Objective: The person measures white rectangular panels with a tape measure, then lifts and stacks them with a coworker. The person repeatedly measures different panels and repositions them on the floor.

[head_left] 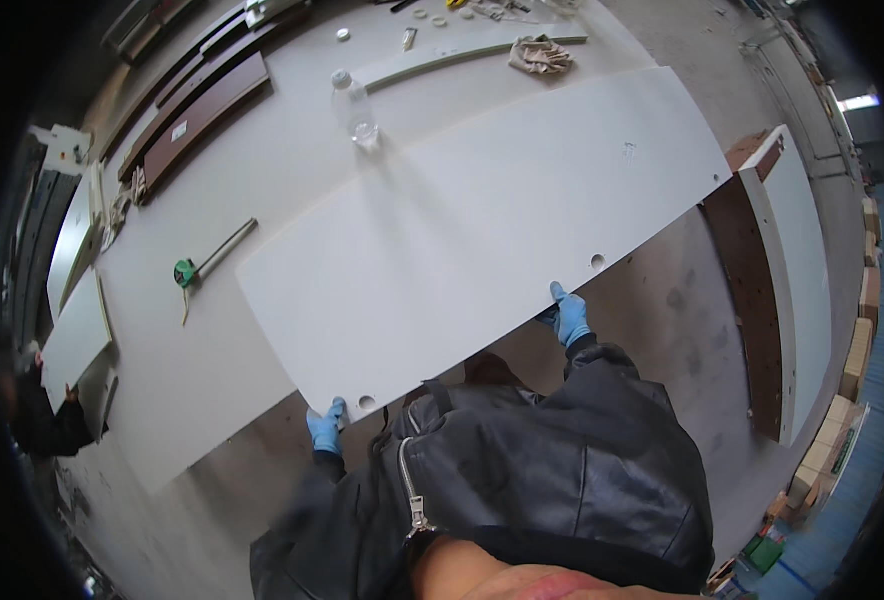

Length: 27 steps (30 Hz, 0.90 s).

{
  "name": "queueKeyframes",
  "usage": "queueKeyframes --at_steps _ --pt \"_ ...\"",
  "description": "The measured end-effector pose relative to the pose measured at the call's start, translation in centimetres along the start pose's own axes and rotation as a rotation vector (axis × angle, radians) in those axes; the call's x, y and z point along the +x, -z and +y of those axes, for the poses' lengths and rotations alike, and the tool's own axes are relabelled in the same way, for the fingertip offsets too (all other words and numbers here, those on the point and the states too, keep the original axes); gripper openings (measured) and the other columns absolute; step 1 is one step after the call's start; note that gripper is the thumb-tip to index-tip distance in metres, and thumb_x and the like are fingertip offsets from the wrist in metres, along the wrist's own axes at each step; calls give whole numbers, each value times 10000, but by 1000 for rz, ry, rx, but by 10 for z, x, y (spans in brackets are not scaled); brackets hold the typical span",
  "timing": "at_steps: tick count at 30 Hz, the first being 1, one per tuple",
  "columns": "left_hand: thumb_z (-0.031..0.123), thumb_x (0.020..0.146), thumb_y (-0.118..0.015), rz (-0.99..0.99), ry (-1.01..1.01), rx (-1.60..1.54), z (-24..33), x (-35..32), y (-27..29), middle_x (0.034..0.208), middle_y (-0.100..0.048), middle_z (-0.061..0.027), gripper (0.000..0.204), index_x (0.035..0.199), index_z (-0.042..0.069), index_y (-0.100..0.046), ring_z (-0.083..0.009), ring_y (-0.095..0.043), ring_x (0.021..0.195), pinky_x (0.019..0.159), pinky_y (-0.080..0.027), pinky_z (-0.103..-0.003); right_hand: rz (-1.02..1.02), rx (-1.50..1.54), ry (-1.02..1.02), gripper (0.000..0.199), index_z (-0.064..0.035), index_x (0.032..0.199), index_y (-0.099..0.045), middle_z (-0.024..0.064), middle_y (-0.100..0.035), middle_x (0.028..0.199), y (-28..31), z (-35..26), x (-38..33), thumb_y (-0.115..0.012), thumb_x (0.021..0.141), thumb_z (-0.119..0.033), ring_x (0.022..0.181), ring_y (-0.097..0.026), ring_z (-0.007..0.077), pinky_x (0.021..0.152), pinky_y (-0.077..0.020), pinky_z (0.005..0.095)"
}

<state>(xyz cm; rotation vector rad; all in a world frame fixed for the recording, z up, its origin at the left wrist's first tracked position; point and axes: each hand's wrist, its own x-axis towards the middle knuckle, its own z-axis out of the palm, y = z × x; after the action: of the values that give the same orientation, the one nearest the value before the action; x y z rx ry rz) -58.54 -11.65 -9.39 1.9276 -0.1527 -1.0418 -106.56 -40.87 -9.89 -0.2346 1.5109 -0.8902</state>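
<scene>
A long white panel (462,230) lies slantwise over the work table, its near edge toward my body. My left hand (325,428), in a blue glove, grips that edge near the panel's left corner, beside a round hole. Farther right, my right hand (568,317), gloved in blue too, holds the same edge close to a second hole, thumb on top. The fingers beneath the panel are mostly hidden. A clear plastic bottle (354,110) stands at the panel's far edge. Left of the panel lies a green tape measure (185,272) next to a thin rod (227,248).
Brown boards (207,125) lie at the far left of the table (172,400). A narrow white strip (452,62) and a crumpled work glove (540,56) are at the back. Large panels (777,290) stand at right. At far left another person's hand (70,395) holds a white board (77,335).
</scene>
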Motion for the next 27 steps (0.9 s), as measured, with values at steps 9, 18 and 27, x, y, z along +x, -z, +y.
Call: queueKeyframes --at_steps 9,18,27 --pt "136 792 -838 28 76 -63 21 -3 -47 994 -687 -51 508 1207 14 -571 -137 -629 770 631 -509 -277 31 -27 9 384 -44 1224 -608 136 -711 1078 21 -22 60 -653 958 -318 949 -701 319 802 -590 489" --pt "203 746 -889 71 151 41 65 4 -130 979 -698 -122 525 1098 -42 -587 -209 -655 829 740 -541 -341 -21 -41 1 419 -58 1239 -623 120 -702 1091 24 -96 102 -633 967 -376 974 -675 300 838 -557 476" --pt "255 755 -883 64 155 76 84 3 -142 969 -698 -142 553 1088 -75 -590 -222 -657 827 742 -539 -351 -53 -30 -30 391 -40 1211 -631 118 -712 1038 19 -111 106 -648 962 -342 902 -681 305 838 -555 487"
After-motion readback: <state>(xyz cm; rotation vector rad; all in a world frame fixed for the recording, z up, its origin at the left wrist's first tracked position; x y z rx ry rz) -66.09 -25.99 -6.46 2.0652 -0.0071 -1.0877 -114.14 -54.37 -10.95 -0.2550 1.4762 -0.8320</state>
